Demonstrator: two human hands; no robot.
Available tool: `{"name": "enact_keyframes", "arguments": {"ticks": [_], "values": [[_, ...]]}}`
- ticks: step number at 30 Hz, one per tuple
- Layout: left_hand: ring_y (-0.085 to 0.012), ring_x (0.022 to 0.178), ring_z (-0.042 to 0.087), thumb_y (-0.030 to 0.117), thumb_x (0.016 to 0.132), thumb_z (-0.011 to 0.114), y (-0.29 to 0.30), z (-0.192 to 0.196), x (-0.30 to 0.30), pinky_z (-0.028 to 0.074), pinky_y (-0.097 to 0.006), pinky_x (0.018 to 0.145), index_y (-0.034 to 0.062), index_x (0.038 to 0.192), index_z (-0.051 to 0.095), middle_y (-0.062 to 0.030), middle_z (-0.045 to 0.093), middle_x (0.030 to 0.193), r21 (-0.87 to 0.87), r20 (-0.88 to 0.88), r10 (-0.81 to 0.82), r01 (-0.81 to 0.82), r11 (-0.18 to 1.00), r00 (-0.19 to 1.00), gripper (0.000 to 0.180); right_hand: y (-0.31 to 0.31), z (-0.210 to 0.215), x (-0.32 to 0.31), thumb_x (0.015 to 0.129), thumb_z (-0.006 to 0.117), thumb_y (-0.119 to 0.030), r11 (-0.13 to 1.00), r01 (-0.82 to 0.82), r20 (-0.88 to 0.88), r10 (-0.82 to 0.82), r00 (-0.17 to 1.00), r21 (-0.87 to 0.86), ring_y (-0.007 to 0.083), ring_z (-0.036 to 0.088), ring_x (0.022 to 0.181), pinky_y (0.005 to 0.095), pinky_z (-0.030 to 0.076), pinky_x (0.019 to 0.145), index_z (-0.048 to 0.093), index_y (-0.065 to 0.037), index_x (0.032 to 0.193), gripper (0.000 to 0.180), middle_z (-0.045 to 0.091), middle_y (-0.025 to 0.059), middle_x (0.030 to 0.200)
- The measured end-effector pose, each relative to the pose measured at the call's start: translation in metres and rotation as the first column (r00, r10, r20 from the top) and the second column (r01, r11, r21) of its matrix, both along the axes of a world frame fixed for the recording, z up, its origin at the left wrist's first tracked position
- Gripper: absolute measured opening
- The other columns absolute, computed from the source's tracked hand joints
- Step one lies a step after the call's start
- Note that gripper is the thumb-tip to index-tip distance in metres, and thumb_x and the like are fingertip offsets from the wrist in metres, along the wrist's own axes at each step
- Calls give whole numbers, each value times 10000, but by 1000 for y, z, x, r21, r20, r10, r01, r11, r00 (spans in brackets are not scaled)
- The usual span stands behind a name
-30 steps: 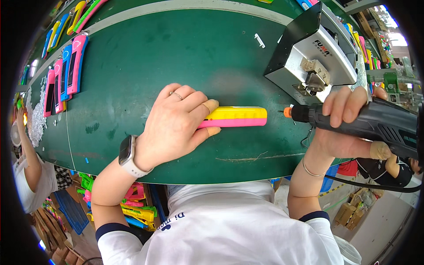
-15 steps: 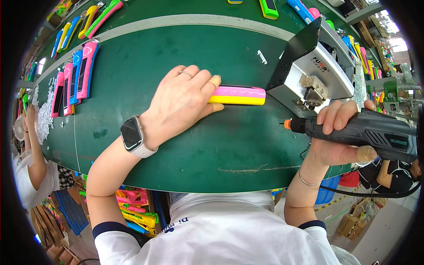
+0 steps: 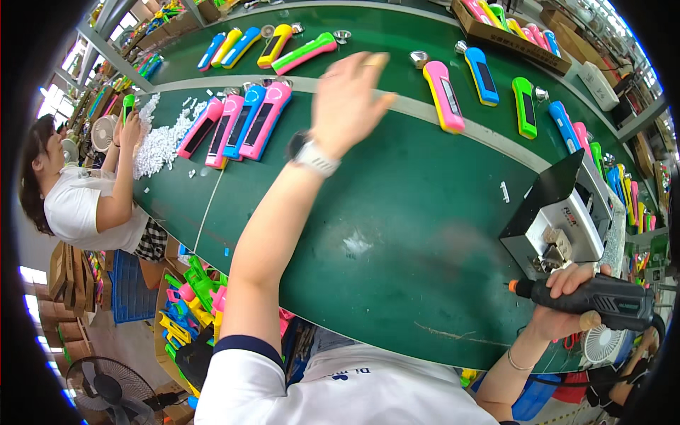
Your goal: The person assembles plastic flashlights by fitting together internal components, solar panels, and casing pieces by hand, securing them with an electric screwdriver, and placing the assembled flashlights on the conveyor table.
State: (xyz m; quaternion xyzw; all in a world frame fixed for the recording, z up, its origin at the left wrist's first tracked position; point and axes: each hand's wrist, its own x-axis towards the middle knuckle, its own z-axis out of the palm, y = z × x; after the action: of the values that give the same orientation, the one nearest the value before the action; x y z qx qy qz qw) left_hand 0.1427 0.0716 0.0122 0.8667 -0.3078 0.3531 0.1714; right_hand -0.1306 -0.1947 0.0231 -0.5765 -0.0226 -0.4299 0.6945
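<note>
My left hand (image 3: 347,103) is raised over the far side of the green table, its fingers apart and nothing in them. To its right, a pink-and-yellow handheld flashlight-like device (image 3: 443,97) with a dark panel lies across the pale dividing strip (image 3: 418,108). At the near right, my right hand (image 3: 563,304) is wrapped round a black electric screwdriver (image 3: 602,301), its orange-collared tip pointing left. Just beyond that hand stands a silver-and-black screw feeder box (image 3: 559,227). Left of my left forearm, several pink and blue devices (image 3: 263,122) lie side by side.
A heap of small white parts (image 3: 166,138) is at the left, near a co-worker (image 3: 88,191) holding a green piece. Beyond the strip lie more colourful devices (image 3: 482,76) and a cardboard box (image 3: 510,35) of them. A bin of coloured plastic pieces (image 3: 195,304) stands below the table edge.
The pink-and-yellow device, earlier under my left hand mid-table, now lies at the far strip, released. My left hand has moved away from me. The right hand still grips the screwdriver; the view has shifted.
</note>
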Motion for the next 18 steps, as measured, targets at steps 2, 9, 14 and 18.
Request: {"name": "enact_keyframes", "arguments": {"ticks": [2,9,14,18], "values": [[-335,1048,543,292,763,690,43,-2,-12,453,-406,873,74,1271,474,-185,548,1168,48,-52,263,-261,964,963,593,-5,1,-5,745,601,-670,1000,16,8,-16,1000,-4,102,454,523,226,404,487,332,-26,1225,847,467,32,696],[-320,872,567,223,723,704,145,-40,-54,506,-403,719,32,1180,525,-140,567,925,360,-79,621,-559,747,780,526,-4,3,-4,721,630,-669,999,-40,52,38,998,37,117,465,525,239,409,484,328,-15,1216,875,477,44,708],[-322,921,540,156,730,728,125,-19,-56,434,-417,842,10,1224,517,-147,595,1032,16,156,237,-243,970,959,557,-4,24,-14,623,615,-774,997,13,79,-19,997,79,132,456,510,254,395,465,332,-17,1237,1015,469,49,710],[-316,966,566,107,624,807,79,3,-70,463,-419,838,61,1056,571,-134,591,954,-30,262,-179,194,981,948,495,-6,47,0,689,479,-812,997,-60,290,70,954,-42,162,464,542,317,419,516,324,-44,1337,1016,463,66,720]]}}
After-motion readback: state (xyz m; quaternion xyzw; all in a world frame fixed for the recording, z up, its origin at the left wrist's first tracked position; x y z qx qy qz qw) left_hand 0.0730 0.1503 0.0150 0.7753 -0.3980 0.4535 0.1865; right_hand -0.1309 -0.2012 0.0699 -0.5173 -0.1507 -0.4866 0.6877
